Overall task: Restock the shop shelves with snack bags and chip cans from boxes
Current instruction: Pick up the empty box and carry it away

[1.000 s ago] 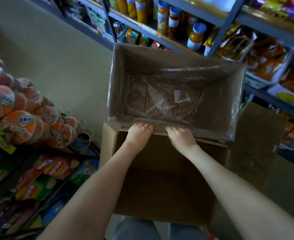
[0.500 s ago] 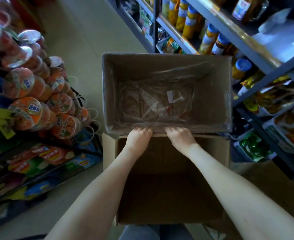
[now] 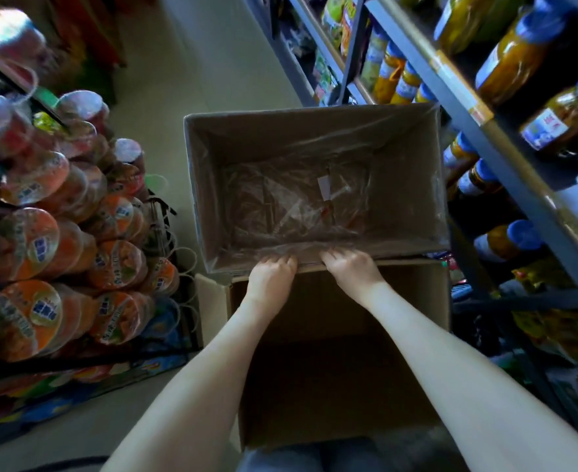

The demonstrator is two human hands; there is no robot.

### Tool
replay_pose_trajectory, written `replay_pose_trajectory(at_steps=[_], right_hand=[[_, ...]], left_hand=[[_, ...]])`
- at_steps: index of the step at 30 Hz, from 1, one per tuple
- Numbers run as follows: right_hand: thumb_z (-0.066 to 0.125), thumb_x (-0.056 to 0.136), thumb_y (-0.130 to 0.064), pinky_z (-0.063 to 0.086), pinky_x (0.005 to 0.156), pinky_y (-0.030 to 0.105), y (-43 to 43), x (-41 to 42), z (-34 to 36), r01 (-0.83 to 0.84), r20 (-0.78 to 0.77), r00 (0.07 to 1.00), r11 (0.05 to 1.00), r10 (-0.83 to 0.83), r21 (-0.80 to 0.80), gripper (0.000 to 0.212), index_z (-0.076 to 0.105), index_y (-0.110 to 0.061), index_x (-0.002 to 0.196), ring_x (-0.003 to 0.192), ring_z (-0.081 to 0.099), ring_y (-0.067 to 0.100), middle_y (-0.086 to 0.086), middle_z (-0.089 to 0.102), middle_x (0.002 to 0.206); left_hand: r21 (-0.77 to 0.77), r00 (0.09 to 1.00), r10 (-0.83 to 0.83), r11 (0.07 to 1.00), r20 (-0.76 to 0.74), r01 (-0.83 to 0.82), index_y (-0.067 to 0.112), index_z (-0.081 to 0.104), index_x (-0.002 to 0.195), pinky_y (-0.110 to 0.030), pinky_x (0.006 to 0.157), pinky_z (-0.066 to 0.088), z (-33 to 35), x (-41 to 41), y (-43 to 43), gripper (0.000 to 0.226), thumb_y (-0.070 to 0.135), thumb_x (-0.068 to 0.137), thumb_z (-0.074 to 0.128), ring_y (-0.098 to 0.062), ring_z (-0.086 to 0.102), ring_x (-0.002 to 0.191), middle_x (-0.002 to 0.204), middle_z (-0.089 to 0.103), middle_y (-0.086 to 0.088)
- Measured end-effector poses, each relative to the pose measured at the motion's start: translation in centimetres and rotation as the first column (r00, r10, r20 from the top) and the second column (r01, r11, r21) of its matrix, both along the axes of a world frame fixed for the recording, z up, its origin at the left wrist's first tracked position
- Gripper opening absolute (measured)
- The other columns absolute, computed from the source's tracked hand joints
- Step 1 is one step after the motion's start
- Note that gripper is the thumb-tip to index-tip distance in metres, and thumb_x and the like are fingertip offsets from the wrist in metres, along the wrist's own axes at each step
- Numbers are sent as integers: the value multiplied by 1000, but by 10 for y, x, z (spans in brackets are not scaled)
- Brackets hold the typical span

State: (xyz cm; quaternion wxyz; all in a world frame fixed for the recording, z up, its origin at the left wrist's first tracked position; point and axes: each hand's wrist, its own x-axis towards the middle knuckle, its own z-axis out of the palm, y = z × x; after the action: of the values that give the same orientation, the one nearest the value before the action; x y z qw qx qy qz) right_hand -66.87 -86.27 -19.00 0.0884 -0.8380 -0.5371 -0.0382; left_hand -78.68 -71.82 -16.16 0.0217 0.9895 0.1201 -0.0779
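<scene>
- Cardboard filled the middle of my head-camera feed: an open upper box (image 3: 314, 137) sat in the aisle between two racks of stock, its mouth facing up at me.
- A crumpled clear plastic liner (image 3: 280, 206) lay in that box and ran up its walls, with a small white slip (image 3: 324, 187) caught in the folds.
- Both hands met at the near wall of the upper box, close beside each other but apart.
- The left hand (image 3: 270, 281) had its fingers (image 3: 280, 262) curled over the rim, grasping cardboard and liner together.
- The right hand (image 3: 352, 270) held the same rim just to the right, its fingers (image 3: 331, 257) hooked over the edge in the same way.
- A second open box (image 3: 331, 369) stood nearer to me, under my forearms; the upper box's near wall lay along its far edge, though I could not tell whether it rested there.
- On my right, a grey metal shelf unit (image 3: 464, 107) carried jars with blue lids (image 3: 560, 120) and orange contents.
- On my left, orange-lidded tubs (image 3: 25, 240) were stacked on their sides, above blurred colourful packets (image 3: 59, 400).
- Pale floor (image 3: 185, 80) ran up the aisle beyond the box.
</scene>
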Motion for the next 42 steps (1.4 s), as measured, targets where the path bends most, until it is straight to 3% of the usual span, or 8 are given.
replay_pose_trajectory(at_steps=[3,6,10,16,21,30,35,42], right_hand=[[49,72,1,58,50,38,22,38,-12,-56,10,998,998,56,22,27,73,-3,85,61,70,29,14,71,72],[63,62,7,59,56,39,39,74,-23,-121,7,993,992,122,-24,30,72,-3,89,66,70,30,14,72,76],[43,71,-5,57,53,32,68,124,-28,-218,2,976,976,218,1,31,72,-8,82,59,68,26,8,70,69],[61,63,-2,54,52,29,117,188,-22,-339,10,940,937,341,-85,19,70,-10,78,55,65,25,5,66,65],[44,69,-6,51,49,27,172,229,-11,-404,24,912,908,409,-109,25,67,-13,72,51,62,22,0,62,60],[52,67,-5,52,56,28,292,303,-7,-411,65,900,888,432,-205,24,71,-10,80,57,66,24,4,68,67],[70,62,4,49,96,51,372,349,-31,-299,109,938,929,328,-216,38,73,-4,99,101,68,32,15,73,100],[71,71,0,10,111,61,441,366,-130,29,-23,999,956,-37,-293,92,29,-17,151,145,13,36,17,20,158]], left_hand=[[-24,998,33,999,50,-32,13,75,78,-21,50,51,-2,32,15,45,7,35,88,-17,67,54,64,69,1],[-26,997,70,997,43,-69,11,75,77,-21,45,49,-10,60,26,50,6,29,91,-18,65,49,60,67,0],[-43,986,160,986,35,-159,10,74,77,-24,45,51,-22,98,41,50,5,30,90,-20,65,49,60,67,-1],[-81,954,291,955,69,-285,9,70,71,-22,40,46,-26,146,68,45,-1,29,84,-22,62,46,57,64,-2],[-68,926,360,933,110,-354,10,70,70,-21,40,44,-19,183,107,45,-2,28,82,-21,61,45,57,64,-2],[-95,900,423,905,108,-414,10,71,68,-20,39,44,-23,256,221,47,1,24,85,-21,61,44,56,64,-2],[-117,884,454,889,114,-442,13,66,61,-19,35,37,-41,310,300,43,1,22,81,-20,57,39,51,59,0],[-190,810,575,813,111,-551,8,69,69,-22,40,44,-168,352,367,45,-8,29,78,-22,60,44,56,62,-4]])
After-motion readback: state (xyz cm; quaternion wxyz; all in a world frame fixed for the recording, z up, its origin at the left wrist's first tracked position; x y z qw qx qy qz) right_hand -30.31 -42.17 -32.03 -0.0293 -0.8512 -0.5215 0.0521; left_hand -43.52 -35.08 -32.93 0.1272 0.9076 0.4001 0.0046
